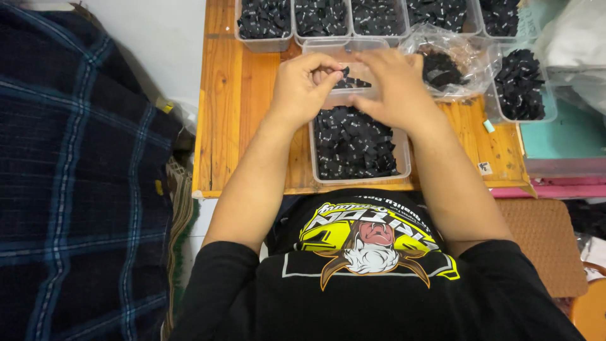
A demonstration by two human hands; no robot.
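Both hands [350,85] pinch black labels [346,74] over a tray [404,165]

A black short-sleeved T-shirt [379,290] was worn, printed with a yellow-and-white graphic [372,243] (a horned, open-mouthed creature); both forearms were left bare.

Even, fairly bright indoor light, soft shadows, sharp focus, perhaps slight blur at the fingers.

Two hands [303,85] [394,85], eight clear tubs [360,180].
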